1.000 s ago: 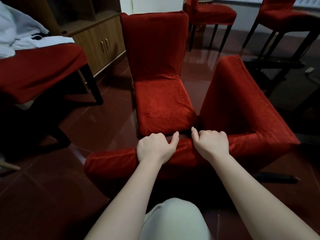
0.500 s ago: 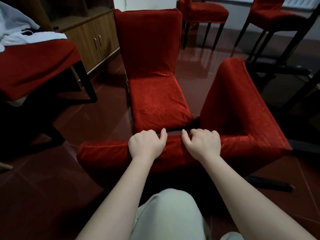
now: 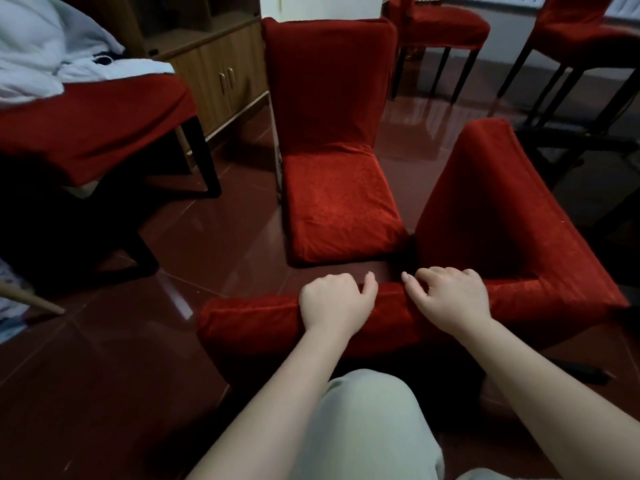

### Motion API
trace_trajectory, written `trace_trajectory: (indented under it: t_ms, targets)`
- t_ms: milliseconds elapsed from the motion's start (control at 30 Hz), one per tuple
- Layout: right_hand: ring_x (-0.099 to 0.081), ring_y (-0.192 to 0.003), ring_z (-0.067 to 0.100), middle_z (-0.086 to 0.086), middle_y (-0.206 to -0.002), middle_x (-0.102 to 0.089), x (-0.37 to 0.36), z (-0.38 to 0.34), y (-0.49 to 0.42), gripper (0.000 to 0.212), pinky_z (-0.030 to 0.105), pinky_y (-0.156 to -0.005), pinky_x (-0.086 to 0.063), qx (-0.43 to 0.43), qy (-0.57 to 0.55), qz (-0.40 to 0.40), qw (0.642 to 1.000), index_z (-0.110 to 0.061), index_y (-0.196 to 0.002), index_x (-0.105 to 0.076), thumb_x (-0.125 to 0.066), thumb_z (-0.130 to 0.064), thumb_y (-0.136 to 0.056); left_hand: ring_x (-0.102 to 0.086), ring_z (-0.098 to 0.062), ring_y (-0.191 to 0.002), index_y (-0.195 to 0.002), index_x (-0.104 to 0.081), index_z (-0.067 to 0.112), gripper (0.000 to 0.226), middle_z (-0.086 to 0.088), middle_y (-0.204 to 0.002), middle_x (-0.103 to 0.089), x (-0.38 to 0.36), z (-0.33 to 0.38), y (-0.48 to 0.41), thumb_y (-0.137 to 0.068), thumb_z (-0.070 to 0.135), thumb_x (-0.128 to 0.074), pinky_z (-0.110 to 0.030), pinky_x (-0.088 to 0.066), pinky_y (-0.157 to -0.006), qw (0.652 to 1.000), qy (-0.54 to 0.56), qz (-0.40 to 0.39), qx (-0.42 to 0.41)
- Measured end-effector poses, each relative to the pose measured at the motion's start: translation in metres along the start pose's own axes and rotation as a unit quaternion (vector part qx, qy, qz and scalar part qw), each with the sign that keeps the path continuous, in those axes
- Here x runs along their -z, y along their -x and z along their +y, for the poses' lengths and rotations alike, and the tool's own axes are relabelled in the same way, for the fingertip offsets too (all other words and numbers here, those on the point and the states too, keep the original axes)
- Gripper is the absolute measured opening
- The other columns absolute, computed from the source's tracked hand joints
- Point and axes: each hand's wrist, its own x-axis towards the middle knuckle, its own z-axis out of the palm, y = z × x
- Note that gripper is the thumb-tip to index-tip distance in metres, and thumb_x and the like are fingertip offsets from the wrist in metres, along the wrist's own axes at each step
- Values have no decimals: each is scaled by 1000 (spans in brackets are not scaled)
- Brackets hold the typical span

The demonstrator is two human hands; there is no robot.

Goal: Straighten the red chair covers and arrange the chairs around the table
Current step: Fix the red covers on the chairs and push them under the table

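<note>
**Hands Grip Cover of Tipped Red Chair**

A person's left hand (image 3: pixel 334 306) and right hand (image 3: pixel 450 299), close together but not touching, curl their fingers over the upper edge of a red velvety chair cover (image 3: pixel 249 320). It is fitted on a black-legged chair (image 3: pixel 485 209) lying tipped on the glossy dark red tile floor (image 3: pixel 104 358), just in front of the person's knee. A second red-covered chair (image 3: pixel 332 133) stands upright just beyond, near a wooden cabinet (image 3: pixel 221 74). White cloth (image 3: pixel 52 57) lies heaped at left.

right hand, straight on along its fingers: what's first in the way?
Likely the front corner of the facing chair's seat, past the covered edge the right hand grips; depth is unclear.
</note>
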Motion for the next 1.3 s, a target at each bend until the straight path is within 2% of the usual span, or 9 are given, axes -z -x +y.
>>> trace_trajectory:
  t_ms: [200,333,433,500,633,700,933,1033,1300]
  targets:
    - [-58,-106,21,-5,-105,-67,11,-28,-2,82,39,-87,-40,-5,5,-73,997,-30,-99,-67,-1,-77,-83,-52,-24,-115,-119,-62,22,44,0,-118,-62,37,-46,24,-95,55,-45,-41,-40,-101,994,94,45,-12]
    - [-56,-112,22,-3,-114,-66,23,-91,-9,96,39,-90,-39,64,-61,-82,993,-30,-104,-64,11,-80,-73,-54,-24,-114,-118,-64,24,44,2,-118,-65,63,-114,39,-93,55,-45,-38,-42,-99,982,133,127,51]
    - [-59,-112,24,-2,-114,-68,25,-147,-11,96,41,-90,-40,116,-126,-103,980,-31,-104,-64,9,-84,-74,-52,-18,-118,-116,-65,27,39,6,-119,-64,56,-158,50,-91,54,-53,-34,-42,-100,963,213,93,133]
    - [-60,-111,26,1,-113,-67,21,-181,-9,97,44,-91,-39,143,-130,-123,973,-28,-101,-65,8,-86,-74,-59,-12,-112,-103,-70,34,24,14,-107,-69,40,-174,57,-93,51,-56,-23,-44,-92,917,341,74,191]
    - [-60,-107,30,5,-113,-67,9,-232,-9,96,46,-86,-38,143,-113,-107,977,-21,-102,-67,2,-84,-79,-71,-19,-102,-94,-80,33,43,3,-100,-77,15,-180,61,-98,57,-44,-28,-53,-87,686,653,22,319]
    - [-61,-105,30,6,-110,-68,5,-249,-10,93,44,-82,-37,140,-128,-96,977,-20,-102,-69,-1,-80,-82,-72,-22,-102,-96,-80,25,56,-7,-103,-77,8,-183,57,-98,61,-38,-37,-53,-90,655,683,19,322]
    - [-67,-70,30,4,-70,-68,5,-266,-5,78,32,-56,-29,111,-142,-45,983,-16,-75,-73,-19,-70,-89,-71,-32,-99,-98,-79,10,69,-19,-102,-74,-11,-180,55,-90,68,-42,-42,-55,-89,589,740,42,321]
    - [-66,-65,31,5,-65,-66,8,-267,-3,80,32,-54,-31,105,-137,-36,984,-14,-67,-69,-15,-70,-87,-72,-24,-97,-96,-81,17,57,-12,-100,-76,-17,-177,56,-84,65,-52,-35,-53,-82,559,759,74,325]
    - [-66,-69,28,5,-68,-68,10,-270,5,70,35,-64,-37,117,-115,-40,986,-16,-67,-67,-22,-63,-91,-68,-3,-75,-73,-79,32,36,8,-75,-74,-34,-177,54,-76,57,-53,-24,-50,-72,615,710,190,285]
